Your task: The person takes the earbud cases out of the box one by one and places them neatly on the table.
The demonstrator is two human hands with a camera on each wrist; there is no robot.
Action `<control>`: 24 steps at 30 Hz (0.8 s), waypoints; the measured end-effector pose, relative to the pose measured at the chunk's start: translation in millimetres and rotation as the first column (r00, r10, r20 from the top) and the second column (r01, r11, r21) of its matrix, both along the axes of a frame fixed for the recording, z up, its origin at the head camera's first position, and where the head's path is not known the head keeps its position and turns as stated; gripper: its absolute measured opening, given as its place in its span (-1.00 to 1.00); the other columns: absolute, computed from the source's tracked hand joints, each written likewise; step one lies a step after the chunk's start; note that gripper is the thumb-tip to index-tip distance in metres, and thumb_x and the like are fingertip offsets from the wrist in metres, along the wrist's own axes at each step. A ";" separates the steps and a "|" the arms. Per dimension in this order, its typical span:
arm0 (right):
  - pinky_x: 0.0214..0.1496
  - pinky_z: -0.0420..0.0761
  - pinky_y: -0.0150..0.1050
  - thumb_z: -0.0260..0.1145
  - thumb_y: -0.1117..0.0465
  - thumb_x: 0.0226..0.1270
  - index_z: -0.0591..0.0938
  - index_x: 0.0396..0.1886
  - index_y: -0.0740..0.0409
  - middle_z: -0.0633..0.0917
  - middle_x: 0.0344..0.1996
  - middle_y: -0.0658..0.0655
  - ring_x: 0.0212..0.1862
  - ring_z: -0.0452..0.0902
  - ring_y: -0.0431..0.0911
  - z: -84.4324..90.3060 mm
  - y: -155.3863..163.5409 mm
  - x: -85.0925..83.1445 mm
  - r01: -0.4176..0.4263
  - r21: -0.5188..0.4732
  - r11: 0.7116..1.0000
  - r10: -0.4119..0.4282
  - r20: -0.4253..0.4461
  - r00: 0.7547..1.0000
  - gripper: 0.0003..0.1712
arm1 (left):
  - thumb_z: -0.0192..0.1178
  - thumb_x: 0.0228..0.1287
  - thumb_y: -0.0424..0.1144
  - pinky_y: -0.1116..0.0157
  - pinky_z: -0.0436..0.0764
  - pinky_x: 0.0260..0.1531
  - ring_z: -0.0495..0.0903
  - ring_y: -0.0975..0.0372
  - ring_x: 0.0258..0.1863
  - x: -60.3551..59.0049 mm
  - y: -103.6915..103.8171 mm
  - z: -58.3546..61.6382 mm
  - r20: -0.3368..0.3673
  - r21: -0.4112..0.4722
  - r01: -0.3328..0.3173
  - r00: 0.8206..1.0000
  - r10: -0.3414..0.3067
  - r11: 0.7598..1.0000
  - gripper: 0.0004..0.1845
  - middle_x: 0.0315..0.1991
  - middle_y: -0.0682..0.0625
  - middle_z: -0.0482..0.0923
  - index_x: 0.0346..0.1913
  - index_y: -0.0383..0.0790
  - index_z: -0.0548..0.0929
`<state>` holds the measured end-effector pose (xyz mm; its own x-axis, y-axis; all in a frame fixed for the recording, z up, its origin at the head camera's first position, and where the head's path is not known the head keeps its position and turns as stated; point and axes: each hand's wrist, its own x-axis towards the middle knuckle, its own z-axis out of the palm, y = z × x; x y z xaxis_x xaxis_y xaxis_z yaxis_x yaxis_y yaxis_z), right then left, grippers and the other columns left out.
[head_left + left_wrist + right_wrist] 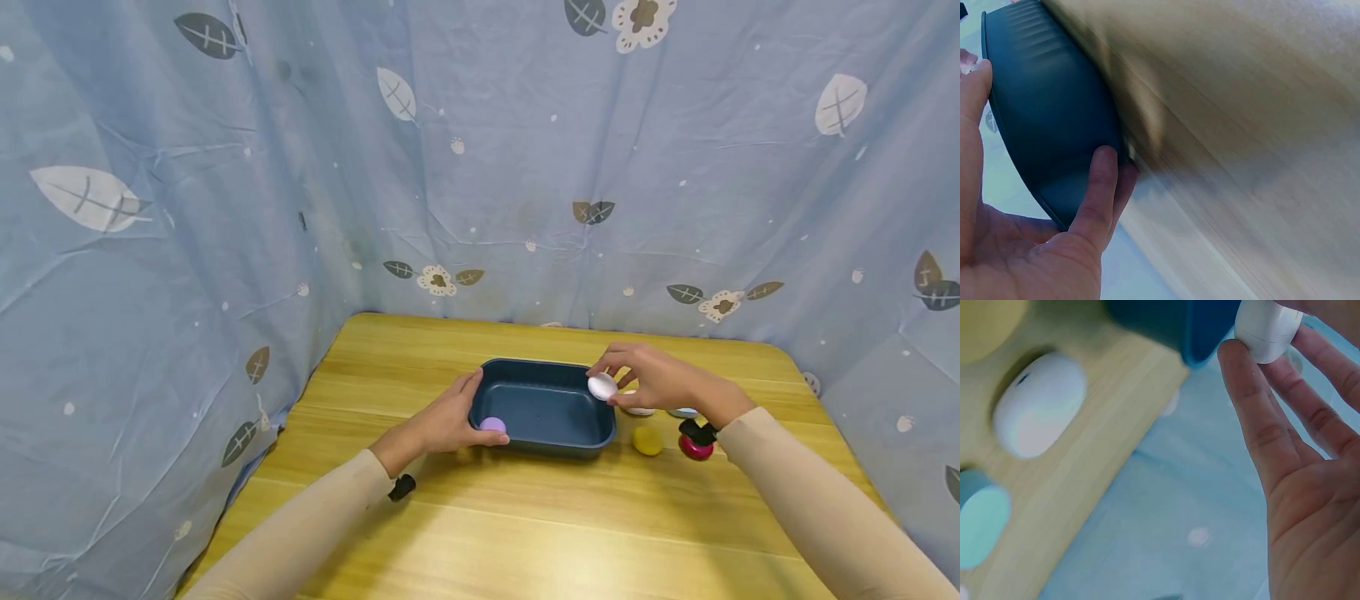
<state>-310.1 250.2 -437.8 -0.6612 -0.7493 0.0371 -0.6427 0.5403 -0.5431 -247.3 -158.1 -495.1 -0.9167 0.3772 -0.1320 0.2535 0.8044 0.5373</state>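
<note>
A dark blue rectangular pan (543,408) with rounded corners stands on the table. My left hand (448,417) grips its left end, the thumb over the near rim and the fingers against the outer wall (1041,94). A light purple rounded object (492,425) lies inside the pan, close to that thumb. At the pan's right end, my right hand (654,379) pinches a small white rounded case (602,386) between thumb and fingers, above the rim. In the right wrist view, a seam runs round this white case (1266,330).
Right of the pan lie a yellow round object (647,440), a shiny red one (696,448), a second white rounded case (1041,406) with a dark slot, and a light blue object (985,525). A patterned blue curtain (510,167) encloses the wooden table (525,525).
</note>
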 end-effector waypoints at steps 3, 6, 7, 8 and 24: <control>0.16 0.95 -0.14 0.68 0.37 0.47 0.83 0.33 0.13 0.80 0.21 0.09 0.17 0.77 0.02 -0.7 16.7 5.7 0.026 -0.028 0.999 -0.026 -0.003 1.000 -0.52 | 0.60 0.28 0.51 -0.19 0.46 0.78 0.32 -0.19 0.85 0.0 -0.1 -0.6 -0.002 -0.004 -0.001 1.000 0.001 1.000 0.53 0.94 -0.30 0.03 0.96 -0.21 -0.07; 0.16 0.95 -0.12 0.70 0.36 0.45 0.83 0.33 0.12 0.81 0.22 0.09 0.16 0.78 0.00 -0.3 34.7 11.9 0.066 -0.045 0.997 -0.067 -0.012 0.998 -0.50 | 0.60 0.28 0.52 -0.19 0.46 0.78 0.32 -0.19 0.85 -0.6 0.3 -0.6 -0.005 -0.007 -0.003 1.000 0.003 1.000 0.54 0.93 -0.31 0.03 0.96 -0.20 -0.07; 0.15 0.96 -0.12 0.71 0.36 0.44 0.84 0.33 0.11 0.81 0.23 0.09 0.15 0.78 -0.02 -0.3 40.9 13.9 0.078 -0.049 0.996 -0.079 -0.023 0.997 -0.50 | 0.60 0.28 0.53 -0.19 0.47 0.78 0.33 -0.19 0.84 -0.8 0.4 -0.4 -0.005 -0.008 -0.004 1.000 0.004 1.000 0.54 0.93 -0.31 0.03 0.96 -0.20 -0.07; 0.15 0.96 -0.12 0.72 0.36 0.43 0.84 0.33 0.09 0.82 0.23 0.08 0.15 0.78 -0.03 -0.5 47.0 16.0 0.090 -0.052 0.995 -0.092 -0.033 0.995 -0.49 | 0.60 0.28 0.53 -0.19 0.46 0.78 0.33 -0.19 0.84 -0.9 0.6 -0.1 -0.005 -0.008 -0.005 1.000 0.005 1.000 0.54 0.93 -0.31 0.03 0.96 -0.19 -0.07; -0.10 0.92 -0.30 0.79 0.42 0.26 0.84 0.23 0.13 0.85 0.06 0.07 -0.01 0.76 -0.37 -31.4 139.2 47.2 0.178 -0.121 0.977 -0.195 -0.150 0.969 -0.45 | 0.61 0.27 0.52 -0.22 0.45 0.78 0.32 -0.20 0.85 0.1 1.0 -0.5 0.006 -0.018 -0.013 1.000 0.013 1.000 0.53 0.94 -0.30 0.03 0.97 -0.17 -0.07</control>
